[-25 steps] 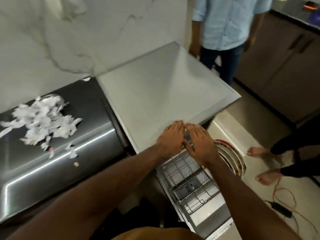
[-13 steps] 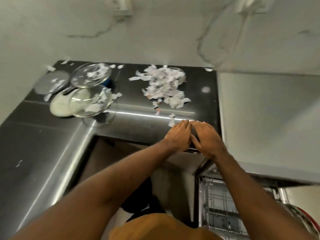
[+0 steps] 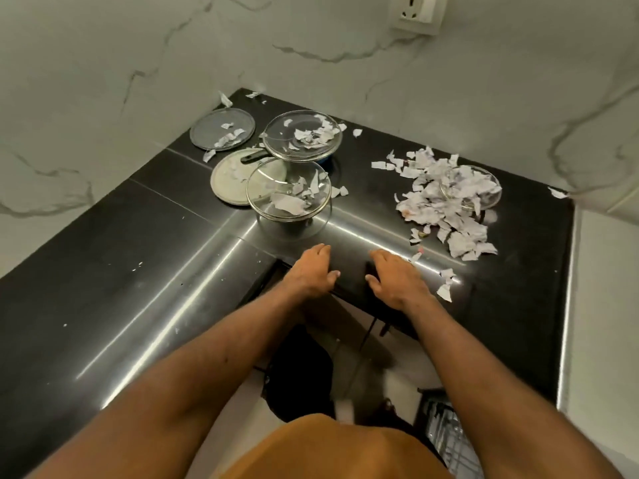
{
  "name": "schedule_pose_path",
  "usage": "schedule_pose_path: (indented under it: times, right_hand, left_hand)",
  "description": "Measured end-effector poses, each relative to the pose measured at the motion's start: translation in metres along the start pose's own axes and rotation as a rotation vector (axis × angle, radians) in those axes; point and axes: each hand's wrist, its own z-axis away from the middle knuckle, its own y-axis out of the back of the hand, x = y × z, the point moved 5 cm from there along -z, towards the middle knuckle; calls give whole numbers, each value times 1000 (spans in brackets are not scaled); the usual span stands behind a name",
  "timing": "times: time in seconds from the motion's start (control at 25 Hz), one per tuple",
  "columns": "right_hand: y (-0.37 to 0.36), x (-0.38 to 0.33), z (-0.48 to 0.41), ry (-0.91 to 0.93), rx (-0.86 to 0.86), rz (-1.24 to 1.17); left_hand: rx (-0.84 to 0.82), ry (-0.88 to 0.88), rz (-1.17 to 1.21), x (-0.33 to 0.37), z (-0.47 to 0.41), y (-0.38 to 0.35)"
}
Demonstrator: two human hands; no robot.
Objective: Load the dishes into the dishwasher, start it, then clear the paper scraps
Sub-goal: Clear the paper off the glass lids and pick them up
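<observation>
I see my left hand (image 3: 309,271) and right hand (image 3: 396,280) palm-down at the black counter's (image 3: 138,254) front edge, a gap between them, fingers loosely straight, holding nothing. A pile of paper scraps (image 3: 446,209) lies beyond my right hand; glass bowls (image 3: 288,191) hold more.

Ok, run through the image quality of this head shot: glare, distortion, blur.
Head view: light streaks glare along the black countertop near its rounded front edge; the wide-angle lens bows the counter edges and the wall; the left hand, the right hand and the paper scraps look sharp; the orange garment and the dishwasher rack at the bottom edge are soft.
</observation>
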Motion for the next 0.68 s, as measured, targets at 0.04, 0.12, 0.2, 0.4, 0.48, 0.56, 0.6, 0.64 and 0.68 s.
schedule_pose_path:
  times: [0.04, 0.12, 0.2, 0.4, 0.48, 0.56, 0.6, 0.64, 0.68]
  right_hand:
    - [-1, -2, -11, 0, -36, 15]
    - [1, -5, -37, -6, -86, 34]
    - [7, -8, -67, -27, -103, 52]
    - [18, -12, -138, -120, -213, 105]
    - [17, -11, -157, -158, -314, 111]
    - [20, -14, -173, -166, -368, 163]
    - [22, -18, -178, -157, -376, 201]
    - [24, -21, -182, -148, -387, 228]
    - [26, -25, -183, -146, -401, 240]
  left_hand:
    - [8, 45, 37, -13, -4, 5]
    - [47, 151, 127, -36, -14, 14]
    - [112, 297, 292, -55, -22, 22]
    - [377, 726, 1070, -126, -53, 27]
    - [426, 749, 1398, -118, -53, 41]
    - [496, 705, 1612, -111, -59, 54]
    - [511, 705, 1677, -108, -62, 55]
    - [524, 711, 1731, -106, -65, 56]
    - [528, 725, 1765, -101, -67, 56]
